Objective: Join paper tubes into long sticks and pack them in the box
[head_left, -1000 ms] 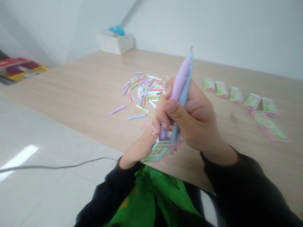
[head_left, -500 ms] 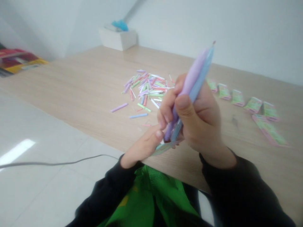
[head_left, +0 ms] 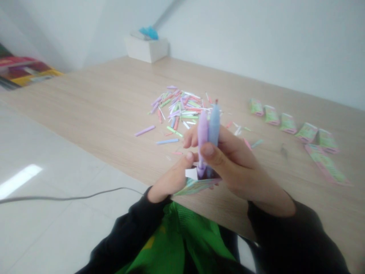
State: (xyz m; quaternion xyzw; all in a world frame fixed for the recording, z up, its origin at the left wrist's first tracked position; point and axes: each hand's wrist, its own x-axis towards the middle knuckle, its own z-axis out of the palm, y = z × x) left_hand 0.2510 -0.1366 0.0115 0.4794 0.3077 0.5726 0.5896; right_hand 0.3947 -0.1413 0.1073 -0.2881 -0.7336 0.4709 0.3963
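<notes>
My right hand [head_left: 230,158] is closed around a purple pen [head_left: 202,129] and a blue pen [head_left: 214,123], side by side and upright. Their lower ends stand in the mouth of a small green-and-pink printed box [head_left: 196,185], whose white flap [head_left: 191,174] sticks out on the left. My left hand [head_left: 173,175] is closed on that box from the left side; some of its fingers are hidden behind the box. Beyond the hands lies a loose pile of coloured pen parts [head_left: 181,106] in purple, green, red, white and blue.
Several similar green-and-pink boxes [head_left: 288,123] form a row at the right, with a flat one [head_left: 327,165] nearer me. A white box [head_left: 146,49] with something blue in it stands at the back. A cable [head_left: 71,198] runs at the left, beyond the table edge.
My right hand has lowered the two pens, so their bottoms now sit deeper in the box mouth. The white flap has come into view. My left hand has hardly moved.
</notes>
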